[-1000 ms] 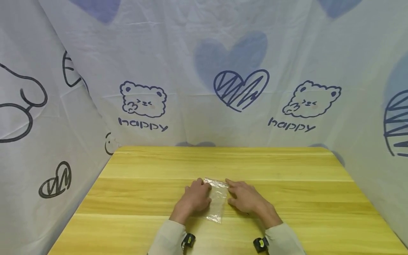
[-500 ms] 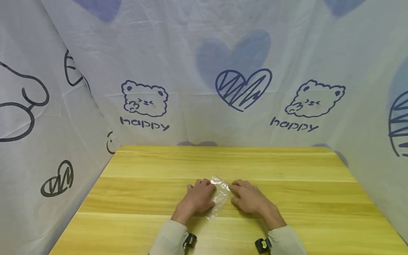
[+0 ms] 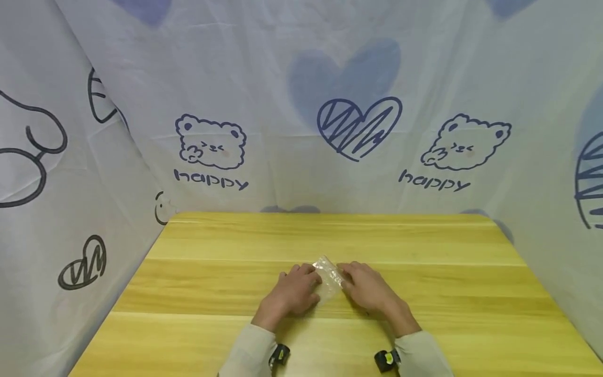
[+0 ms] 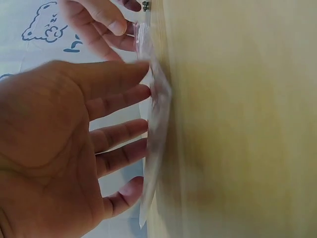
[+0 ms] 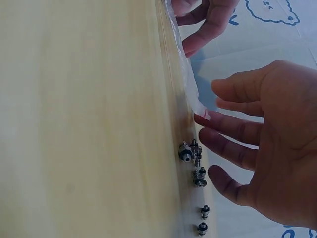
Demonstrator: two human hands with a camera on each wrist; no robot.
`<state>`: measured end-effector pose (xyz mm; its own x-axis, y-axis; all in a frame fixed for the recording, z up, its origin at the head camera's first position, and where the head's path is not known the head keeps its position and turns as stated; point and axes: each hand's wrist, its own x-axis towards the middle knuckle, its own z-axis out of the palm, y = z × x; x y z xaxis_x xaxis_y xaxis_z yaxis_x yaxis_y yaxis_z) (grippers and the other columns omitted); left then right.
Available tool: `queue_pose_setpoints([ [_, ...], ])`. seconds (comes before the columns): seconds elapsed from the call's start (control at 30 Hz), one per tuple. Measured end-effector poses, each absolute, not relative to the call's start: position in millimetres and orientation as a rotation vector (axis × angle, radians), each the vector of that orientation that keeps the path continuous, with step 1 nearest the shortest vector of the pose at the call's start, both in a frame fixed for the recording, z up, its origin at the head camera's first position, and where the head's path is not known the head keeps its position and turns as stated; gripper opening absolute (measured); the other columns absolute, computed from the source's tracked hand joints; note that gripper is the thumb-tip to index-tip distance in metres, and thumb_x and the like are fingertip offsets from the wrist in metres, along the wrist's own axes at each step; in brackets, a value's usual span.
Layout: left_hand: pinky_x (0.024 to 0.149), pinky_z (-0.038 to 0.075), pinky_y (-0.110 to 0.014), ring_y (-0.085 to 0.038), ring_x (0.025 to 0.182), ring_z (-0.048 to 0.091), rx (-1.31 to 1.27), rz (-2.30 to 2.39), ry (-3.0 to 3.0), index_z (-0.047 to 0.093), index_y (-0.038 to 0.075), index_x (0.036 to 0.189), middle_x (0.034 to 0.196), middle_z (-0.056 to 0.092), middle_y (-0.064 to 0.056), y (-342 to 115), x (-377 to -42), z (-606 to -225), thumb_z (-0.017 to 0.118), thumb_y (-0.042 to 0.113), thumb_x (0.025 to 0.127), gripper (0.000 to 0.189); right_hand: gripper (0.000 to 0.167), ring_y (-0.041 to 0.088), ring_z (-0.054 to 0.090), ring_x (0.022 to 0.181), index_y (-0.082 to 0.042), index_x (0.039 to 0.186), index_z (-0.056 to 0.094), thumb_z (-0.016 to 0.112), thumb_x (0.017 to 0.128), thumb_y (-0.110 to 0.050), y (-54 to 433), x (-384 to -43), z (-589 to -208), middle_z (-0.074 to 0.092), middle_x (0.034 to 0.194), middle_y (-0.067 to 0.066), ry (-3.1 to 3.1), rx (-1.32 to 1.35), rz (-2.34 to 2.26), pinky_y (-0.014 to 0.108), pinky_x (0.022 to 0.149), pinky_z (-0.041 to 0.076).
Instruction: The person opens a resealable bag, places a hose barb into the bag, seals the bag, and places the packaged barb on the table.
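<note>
A clear plastic bag (image 3: 331,287) lies slanted on the table between my two hands. My left hand (image 3: 298,289) rests its fingertips on the bag's left part and covers some of it. In the left wrist view the fingers are extended and spread, touching the thin bag (image 4: 159,114) from above. At the bag's right edge is my right hand (image 3: 369,287). One fingertip of it touches the bag's corner (image 5: 199,110) in the right wrist view, while the thumb stands apart from the film. Whether the bag holds anything cannot be made out.
Several small metal fittings (image 5: 192,151) lie on the wooden table (image 3: 212,293) beside my right hand; the head view hides them. A printed white cloth (image 3: 282,173) hangs behind the table and along both sides.
The bag has turned, its far end shifting right and its near end drawing in under my left hand. Both hands have moved slightly with it and stay beside it.
</note>
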<state>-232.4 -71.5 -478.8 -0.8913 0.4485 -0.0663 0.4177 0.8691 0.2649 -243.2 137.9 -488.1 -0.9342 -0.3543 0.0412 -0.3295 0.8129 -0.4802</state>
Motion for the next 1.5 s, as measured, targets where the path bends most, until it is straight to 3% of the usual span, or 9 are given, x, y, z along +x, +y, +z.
queue_pose_setpoints([
  [0.17,0.094,0.042,-0.050,-0.025,0.126,0.047,0.699,0.415,2.907,0.065,0.021,0.119,0.138,0.051,-0.002,-71.9,-232.2,-477.9,0.073,0.027,0.084,0.035,0.048,0.023,0.060,0.110,-0.009,0.140,0.051,0.062,0.094,-0.018,136.3,-245.9,-489.0,0.066,0.113,0.004,2.940,-0.510,-0.819,0.044,0.098,0.047],
  [0.37,0.102,0.042,-0.053,-0.027,0.123,0.053,0.740,0.509,2.887,0.067,0.019,0.115,0.132,0.055,-0.003,-71.6,-232.5,-475.4,0.063,0.010,0.089,0.028,0.050,0.011,0.058,0.085,-0.005,0.141,0.048,0.060,0.093,-0.012,133.7,-249.2,-487.5,0.066,0.097,-0.001,2.898,-0.452,-0.928,0.036,0.084,0.051],
  [0.5,0.101,0.046,-0.042,-0.025,0.114,0.055,0.774,0.567,2.878,0.069,0.015,0.113,0.122,0.058,-0.003,-70.0,-233.8,-476.6,0.058,-0.002,0.086,0.034,0.047,0.010,0.053,0.074,-0.003,0.142,0.047,0.055,0.096,-0.014,130.4,-248.3,-484.3,0.065,0.093,0.000,2.842,-0.370,-1.077,0.034,0.077,0.048],
  [0.63,0.091,0.049,-0.033,-0.020,0.099,0.058,0.844,0.626,2.853,0.069,0.011,0.112,0.107,0.063,-0.004,-67.5,-236.6,-477.9,0.059,-0.009,0.078,0.041,0.048,0.011,0.056,0.079,-0.003,0.142,0.047,0.055,0.096,-0.015,125.9,-248.2,-485.3,0.066,0.097,0.002,2.759,-0.298,-1.232,0.036,0.083,0.050],
  [0.73,0.085,0.051,-0.031,-0.017,0.092,0.060,0.846,0.719,2.817,0.068,0.008,0.113,0.101,0.066,-0.005,-65.2,-239.6,-479.5,0.060,-0.006,0.082,0.035,0.046,0.012,0.059,0.082,-0.005,0.140,0.050,0.057,0.096,-0.016,123.8,-248.0,-488.0,0.067,0.096,0.002,2.658,-0.235,-1.345,0.034,0.080,0.051],
  [0.9,0.077,0.050,-0.028,-0.011,0.085,0.061,0.732,0.887,2.766,0.065,0.011,0.112,0.098,0.068,-0.001,-62.7,-242.8,-481.4,0.057,0.017,0.097,0.019,0.031,0.017,0.059,0.074,-0.004,0.125,0.062,0.056,0.097,-0.015,122.9,-247.8,-490.4,0.066,0.088,0.009,2.404,-0.149,-1.556,0.029,0.064,0.048],
  [1.1,0.064,0.046,-0.027,-0.011,0.069,0.054,0.583,1.131,2.660,0.064,0.017,0.102,0.085,0.065,-0.003,-61.7,-243.8,-477.8,0.040,0.033,0.105,0.028,0.021,0.018,0.059,0.072,-0.006,0.110,0.067,0.056,0.098,-0.018,122.6,-247.2,-487.4,0.067,0.086,0.007,2.331,-0.147,-1.588,0.028,0.062,0.049],
  [1.23,0.056,0.045,-0.027,-0.012,0.062,0.053,0.549,1.192,2.603,0.063,0.017,0.101,0.083,0.066,-0.007,-61.7,-243.4,-474.5,0.042,0.035,0.104,0.028,0.019,0.018,0.061,0.075,-0.006,0.108,0.067,0.056,0.098,-0.018,122.6,-246.0,-484.4,0.069,0.090,0.007,2.315,-0.149,-1.592,0.030,0.066,0.051],
  [1.5,0.059,0.042,-0.024,-0.010,0.065,0.050,0.593,1.170,2.634,0.066,0.017,0.099,0.085,0.065,0.000,-60.9,-242.2,-475.2,0.046,0.028,0.103,0.023,0.019,0.020,0.063,0.076,-0.003,0.105,0.066,0.056,0.098,-0.018,124.3,-244.1,-483.2,0.069,0.090,0.009,2.311,-0.167,-1.595,0.031,0.068,0.053],
])
